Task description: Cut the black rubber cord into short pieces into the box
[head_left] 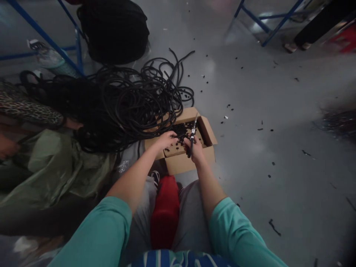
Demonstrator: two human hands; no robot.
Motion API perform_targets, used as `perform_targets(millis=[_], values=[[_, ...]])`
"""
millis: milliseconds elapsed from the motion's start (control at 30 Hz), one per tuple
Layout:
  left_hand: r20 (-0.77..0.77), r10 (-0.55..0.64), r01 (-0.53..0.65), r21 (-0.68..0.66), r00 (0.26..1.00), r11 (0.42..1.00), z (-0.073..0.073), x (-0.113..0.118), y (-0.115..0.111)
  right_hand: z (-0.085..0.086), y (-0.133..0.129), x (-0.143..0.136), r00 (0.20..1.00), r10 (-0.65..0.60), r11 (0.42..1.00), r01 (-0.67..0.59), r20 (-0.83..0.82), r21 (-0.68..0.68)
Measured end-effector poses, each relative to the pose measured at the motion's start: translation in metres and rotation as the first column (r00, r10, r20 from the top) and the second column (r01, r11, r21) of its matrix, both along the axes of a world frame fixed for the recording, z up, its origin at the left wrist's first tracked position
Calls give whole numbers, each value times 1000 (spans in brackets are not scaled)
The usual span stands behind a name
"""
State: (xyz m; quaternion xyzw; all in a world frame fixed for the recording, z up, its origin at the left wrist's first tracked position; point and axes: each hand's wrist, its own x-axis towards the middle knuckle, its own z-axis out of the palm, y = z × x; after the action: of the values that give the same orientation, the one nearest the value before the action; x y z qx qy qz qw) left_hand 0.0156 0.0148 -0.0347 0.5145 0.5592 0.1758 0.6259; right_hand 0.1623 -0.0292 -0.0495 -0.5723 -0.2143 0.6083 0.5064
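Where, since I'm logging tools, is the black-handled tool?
In the head view, the black-handled tool is in the right hand, over the open cardboard box, just right of the left hand.

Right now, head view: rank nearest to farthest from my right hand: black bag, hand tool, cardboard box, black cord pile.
From the right hand:
1. Hand tool: in its grip.
2. Cardboard box: just below.
3. Black cord pile: ahead, to the left.
4. Black bag: beyond the pile, left.
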Motion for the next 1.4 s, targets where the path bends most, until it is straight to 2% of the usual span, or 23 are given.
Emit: perform_targets(millis=[67,133,233,333,433,533,633,767,900,1033,1400], values=[[-31,69,-68,36,997,997,-1,-10,7,6,-4,-2,988,155,987,-154,15,-36],[-72,142,-135,85,987,987,-2,-21,13,12,-8,-4,953,303,951,-302,15,-69],[-115,230,-206,186,966,961,-5,-35,20,16,-12,-8,920,392,912,-390,-4,-124],[-144,235,-190,269,961,944,-8,-44,24,16,-14,-9,893,448,880,-449,-45,-151],[-221,166,-84,336,961,938,-8,-47,24,14,-14,-11,863,505,854,-503,-21,-134],[-320,90,40,376,943,926,-3,-44,22,13,-13,-14,843,535,842,-529,49,-104],[-369,43,105,372,928,922,4,-41,19,15,-13,-18,843,533,845,-527,70,-88],[-367,-7,147,354,930,924,9,-40,17,17,-13,-20,848,529,846,-527,15,-78],[-322,-67,201,405,944,892,9,-41,17,19,-13,-19,849,528,849,-527,16,-44],[-350,-73,222,408,934,885,7,-42,18,20,-12,-19,849,523,852,-523,78,-25],[-323,-71,211,424,944,881,10,-40,18,13,-12,-21,832,484,874,-471,269,-118]])
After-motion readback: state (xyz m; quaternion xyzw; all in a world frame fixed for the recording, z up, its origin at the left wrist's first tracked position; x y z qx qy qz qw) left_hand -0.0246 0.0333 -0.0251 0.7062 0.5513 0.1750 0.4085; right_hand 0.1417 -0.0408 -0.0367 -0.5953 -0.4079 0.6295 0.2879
